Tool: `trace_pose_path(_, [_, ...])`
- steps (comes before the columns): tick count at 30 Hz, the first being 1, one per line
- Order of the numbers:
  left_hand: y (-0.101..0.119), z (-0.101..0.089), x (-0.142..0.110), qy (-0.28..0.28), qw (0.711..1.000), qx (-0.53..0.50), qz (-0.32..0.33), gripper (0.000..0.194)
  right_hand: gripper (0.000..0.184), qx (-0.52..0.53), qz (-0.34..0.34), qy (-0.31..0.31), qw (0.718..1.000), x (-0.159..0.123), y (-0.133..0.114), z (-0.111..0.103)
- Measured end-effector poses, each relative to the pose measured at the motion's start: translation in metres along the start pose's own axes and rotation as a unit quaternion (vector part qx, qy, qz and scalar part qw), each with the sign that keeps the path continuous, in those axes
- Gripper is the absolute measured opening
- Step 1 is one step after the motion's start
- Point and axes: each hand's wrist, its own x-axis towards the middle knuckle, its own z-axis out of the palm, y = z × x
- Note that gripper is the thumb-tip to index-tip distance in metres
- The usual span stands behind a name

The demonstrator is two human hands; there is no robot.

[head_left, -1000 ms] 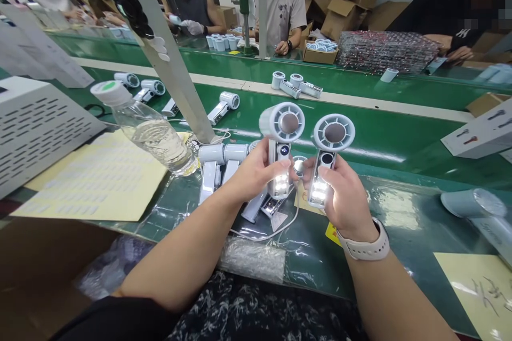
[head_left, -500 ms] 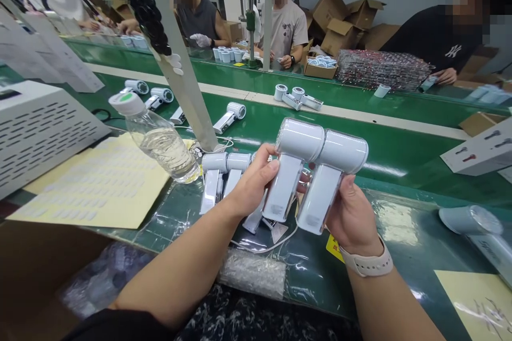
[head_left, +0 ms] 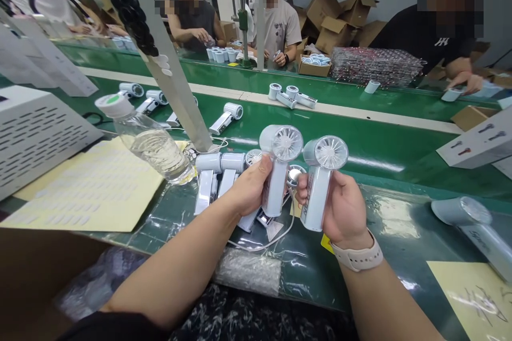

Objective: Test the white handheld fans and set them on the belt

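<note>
My left hand [head_left: 250, 187] is closed around the handle of a white handheld fan [head_left: 280, 162], held upright with its round bladed face toward me. My right hand [head_left: 342, 208], with a pale watch at the wrist, grips a second white handheld fan [head_left: 322, 176] the same way, just right of the first. The two fans stand side by side, nearly touching, above the green mat. Directly behind my left hand several more white fans [head_left: 218, 173] lie flat on the mat, with a white cable [head_left: 260, 245] looping below them.
A tilted water bottle [head_left: 146, 136] rests over yellow label sheets [head_left: 86, 192] at left, beside a white vented box [head_left: 36, 133]. More fans [head_left: 226, 116] lie on the green conveyor [head_left: 360, 133]. Another fan [head_left: 470, 224] lies at right. Several people work across the belt, near cardboard boxes [head_left: 334, 16].
Both fans have been turned in my hands: a second ago their lit handle panels faced me, then their backs, and now the bladed faces point toward me.
</note>
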Motion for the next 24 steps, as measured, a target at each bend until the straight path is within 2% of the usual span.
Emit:
trace_pose_path(3, [0.002,-0.001,0.000,-0.035,0.999,-0.014,0.008,0.057,0.039,-0.002,-0.010,-0.001,1.000,0.000,-0.001,-0.001])
trace_pose_path(7, [0.017,0.001,-0.006,-0.092,0.994,-0.062,0.000,0.037,0.028,0.023,-0.057,0.015,0.998,-0.001,-0.003,-0.003])
trace_pose_path(11, [0.024,0.001,-0.011,-0.110,0.992,-0.065,0.004,0.047,0.028,0.044,-0.065,0.046,0.996,-0.004,-0.004,-0.003])
trace_pose_path(16, [0.017,-0.003,-0.008,-0.111,0.993,-0.019,0.031,0.061,0.024,0.049,-0.075,0.071,0.993,-0.002,0.000,-0.003])
trace_pose_path(20, [0.016,-0.003,-0.006,-0.107,0.994,-0.003,0.031,0.067,0.020,0.027,-0.087,0.076,0.993,0.002,0.004,-0.005])
trace_pose_path(24, [0.017,-0.002,-0.005,-0.109,0.993,0.002,0.034,0.067,0.015,0.035,-0.094,0.100,0.990,0.000,0.001,0.003])
